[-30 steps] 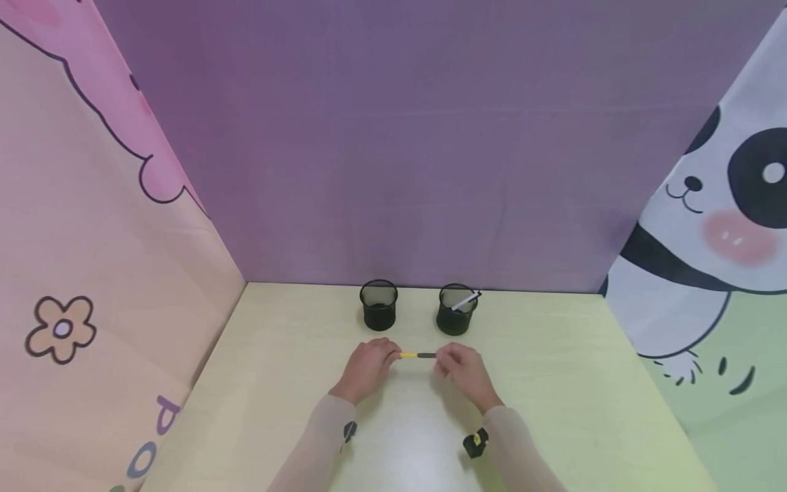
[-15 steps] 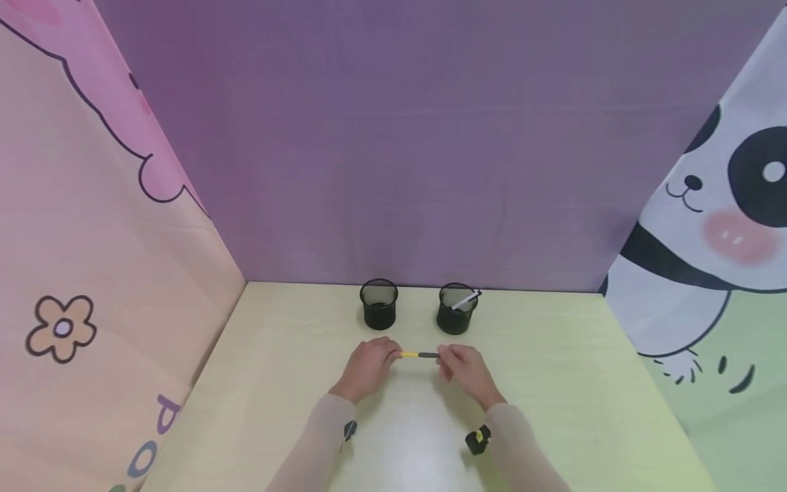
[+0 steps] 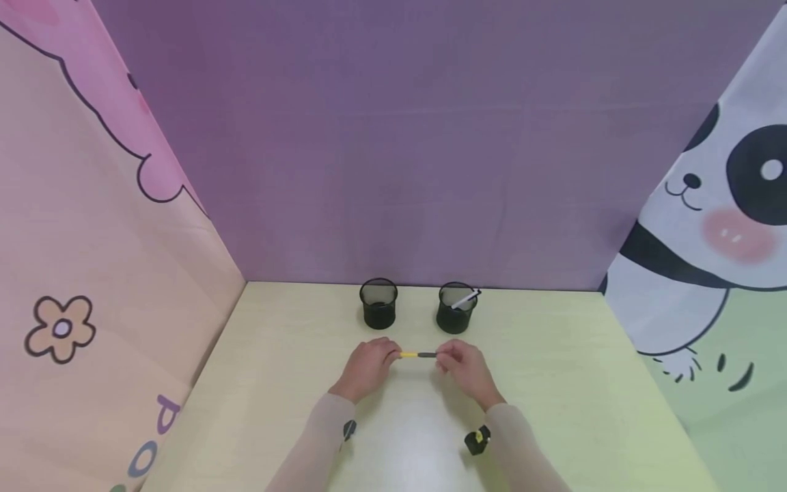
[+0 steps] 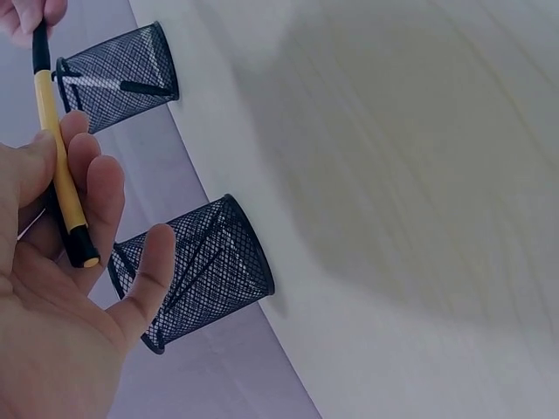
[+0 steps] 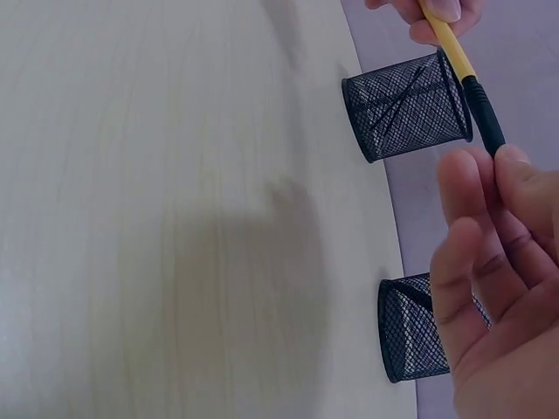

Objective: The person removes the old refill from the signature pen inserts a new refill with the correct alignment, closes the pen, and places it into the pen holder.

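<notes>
A yellow-and-black pen [image 3: 408, 354] spans the gap between two hands, held roughly level above the pale table [image 3: 277, 383]. The left hand [image 3: 367, 365] pinches its yellow barrel between thumb and fingers, little finger standing clear; the right hand [image 3: 468, 370] pinches the black end, its tip hidden by the fingertips. From where I stand, gripping opposite ends looks like a way to keep a slim thing steady and leave its middle uncovered. Just beyond stand two black mesh cups, the left cup [image 3: 379, 314] and the right cup [image 3: 453, 321], apparently kept within easy reach. A white pen [image 3: 464, 299] leans in the right one, against its rim.
</notes>
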`<action>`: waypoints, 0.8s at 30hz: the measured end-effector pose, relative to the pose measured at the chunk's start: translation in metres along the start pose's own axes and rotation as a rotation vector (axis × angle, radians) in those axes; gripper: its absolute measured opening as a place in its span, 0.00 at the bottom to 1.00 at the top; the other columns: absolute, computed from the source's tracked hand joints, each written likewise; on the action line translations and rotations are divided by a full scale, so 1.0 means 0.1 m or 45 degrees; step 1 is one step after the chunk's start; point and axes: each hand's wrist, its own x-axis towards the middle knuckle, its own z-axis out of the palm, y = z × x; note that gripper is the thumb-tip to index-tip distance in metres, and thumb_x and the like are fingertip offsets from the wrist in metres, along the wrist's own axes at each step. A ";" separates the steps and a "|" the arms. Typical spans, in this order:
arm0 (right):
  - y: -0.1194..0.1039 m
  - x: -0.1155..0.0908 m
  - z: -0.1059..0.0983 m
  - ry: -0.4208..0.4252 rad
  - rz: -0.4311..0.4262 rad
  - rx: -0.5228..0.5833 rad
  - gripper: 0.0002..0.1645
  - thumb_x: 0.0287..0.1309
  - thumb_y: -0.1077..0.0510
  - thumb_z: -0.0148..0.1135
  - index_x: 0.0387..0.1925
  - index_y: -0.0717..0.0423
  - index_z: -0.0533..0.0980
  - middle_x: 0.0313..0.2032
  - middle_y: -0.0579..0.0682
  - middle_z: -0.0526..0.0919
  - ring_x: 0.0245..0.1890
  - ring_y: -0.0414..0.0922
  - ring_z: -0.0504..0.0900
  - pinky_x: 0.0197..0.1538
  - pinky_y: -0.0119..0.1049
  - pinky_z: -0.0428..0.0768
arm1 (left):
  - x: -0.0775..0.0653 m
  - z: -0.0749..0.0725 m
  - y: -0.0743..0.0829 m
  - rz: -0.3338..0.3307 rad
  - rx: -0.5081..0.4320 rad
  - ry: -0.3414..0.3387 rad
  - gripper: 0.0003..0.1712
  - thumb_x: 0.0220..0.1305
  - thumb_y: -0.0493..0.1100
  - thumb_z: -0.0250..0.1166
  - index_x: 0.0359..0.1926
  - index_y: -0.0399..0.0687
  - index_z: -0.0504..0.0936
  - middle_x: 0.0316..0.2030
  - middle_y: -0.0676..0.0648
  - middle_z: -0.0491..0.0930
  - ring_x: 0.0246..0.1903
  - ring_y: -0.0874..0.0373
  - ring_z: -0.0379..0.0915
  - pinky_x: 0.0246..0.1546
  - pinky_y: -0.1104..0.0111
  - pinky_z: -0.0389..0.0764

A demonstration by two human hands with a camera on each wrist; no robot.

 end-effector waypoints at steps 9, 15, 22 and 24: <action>0.02 -0.01 0.00 0.014 -0.065 0.029 0.09 0.66 0.63 0.65 0.47 0.60 0.79 0.38 0.54 0.85 0.32 0.43 0.84 0.37 0.33 0.81 | 0.00 0.00 -0.02 0.010 -0.011 0.011 0.08 0.73 0.45 0.63 0.45 0.53 0.89 0.37 0.56 0.87 0.35 0.65 0.79 0.46 0.64 0.82; 0.01 0.02 0.00 -0.021 0.064 -0.086 0.20 0.76 0.46 0.54 0.38 0.56 0.83 0.26 0.48 0.82 0.28 0.43 0.78 0.36 0.35 0.76 | 0.00 0.00 -0.02 0.025 -0.008 0.025 0.08 0.73 0.44 0.64 0.45 0.53 0.89 0.37 0.56 0.87 0.35 0.65 0.80 0.45 0.63 0.82; 0.00 0.02 0.01 -0.059 0.094 -0.133 0.16 0.74 0.52 0.56 0.36 0.58 0.83 0.22 0.46 0.78 0.25 0.44 0.74 0.33 0.35 0.72 | 0.00 -0.01 -0.03 0.032 -0.013 0.021 0.08 0.73 0.45 0.64 0.44 0.52 0.89 0.36 0.56 0.86 0.33 0.66 0.78 0.44 0.63 0.81; 0.00 0.02 0.01 -0.054 0.077 -0.136 0.14 0.73 0.54 0.58 0.38 0.60 0.82 0.23 0.46 0.79 0.26 0.44 0.74 0.33 0.36 0.72 | 0.00 -0.01 -0.03 0.022 -0.013 0.017 0.08 0.73 0.45 0.64 0.44 0.53 0.89 0.36 0.56 0.86 0.33 0.66 0.78 0.44 0.64 0.81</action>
